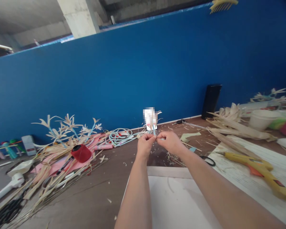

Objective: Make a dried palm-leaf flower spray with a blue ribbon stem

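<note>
My left hand (145, 145) and my right hand (169, 142) meet fingertip to fingertip above the far part of the table. Between them rises a handmade flower stem (153, 128) wrapped in pale blue, with thin dried-husk petals at its top. Both hands are closed in a pinch at the stem's lower end, and the pinched part is hidden by the fingers. A white card (148, 115), partly blurred out, stands just behind the stem against the blue wall. Under my forearms lies a white tray or box lid (178, 194).
On the left are finished husk flowers (70, 124), a red thread spool (81, 153), a pale blue coiled cord (119, 136) and loose husk strips. A yellow glue gun (259, 170), dried husks (243, 130), a white cup (262, 119) and a black upright box (211, 101) stand or lie to the right.
</note>
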`<state>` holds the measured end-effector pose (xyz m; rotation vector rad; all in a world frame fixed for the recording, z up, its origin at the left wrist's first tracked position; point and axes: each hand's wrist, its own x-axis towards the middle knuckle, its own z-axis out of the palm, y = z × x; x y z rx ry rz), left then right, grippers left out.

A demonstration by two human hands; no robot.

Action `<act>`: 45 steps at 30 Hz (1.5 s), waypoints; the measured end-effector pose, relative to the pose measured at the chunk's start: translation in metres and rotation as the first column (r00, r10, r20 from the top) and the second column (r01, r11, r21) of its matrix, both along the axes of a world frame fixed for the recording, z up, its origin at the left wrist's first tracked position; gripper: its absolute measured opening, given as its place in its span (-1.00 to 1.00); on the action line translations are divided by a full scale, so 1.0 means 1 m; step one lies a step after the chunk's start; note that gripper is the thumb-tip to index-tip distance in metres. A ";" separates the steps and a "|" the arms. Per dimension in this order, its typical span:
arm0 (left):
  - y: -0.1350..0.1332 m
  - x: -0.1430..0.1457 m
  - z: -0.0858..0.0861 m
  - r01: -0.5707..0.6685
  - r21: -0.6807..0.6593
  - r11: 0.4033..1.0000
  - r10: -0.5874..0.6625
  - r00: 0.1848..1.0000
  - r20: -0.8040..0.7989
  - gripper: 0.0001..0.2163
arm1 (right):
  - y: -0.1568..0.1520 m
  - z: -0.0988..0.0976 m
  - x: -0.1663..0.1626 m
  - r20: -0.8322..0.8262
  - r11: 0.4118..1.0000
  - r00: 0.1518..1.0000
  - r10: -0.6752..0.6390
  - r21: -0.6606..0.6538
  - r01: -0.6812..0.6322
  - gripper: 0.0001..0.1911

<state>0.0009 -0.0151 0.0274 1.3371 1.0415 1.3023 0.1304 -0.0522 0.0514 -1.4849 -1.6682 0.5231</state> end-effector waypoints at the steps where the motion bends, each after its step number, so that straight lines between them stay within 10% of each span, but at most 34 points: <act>1: 0.000 0.000 0.000 0.010 -0.004 1.000 -0.010 0.999 0.033 -0.78 | 0.000 0.001 0.001 -0.029 1.000 1.000 0.011 -0.018 -0.012 -0.78; 14: -0.010 -0.005 0.005 0.397 -0.119 0.910 -0.325 0.862 0.388 -0.63 | -0.004 0.003 0.006 -0.403 0.978 0.907 0.124 -0.106 -0.181 -0.75; 45: 0.005 -0.003 -0.006 0.081 0.014 0.997 -0.081 0.994 0.076 -0.69 | -0.001 0.002 0.001 -0.221 0.998 0.975 0.034 -0.040 -0.044 -0.79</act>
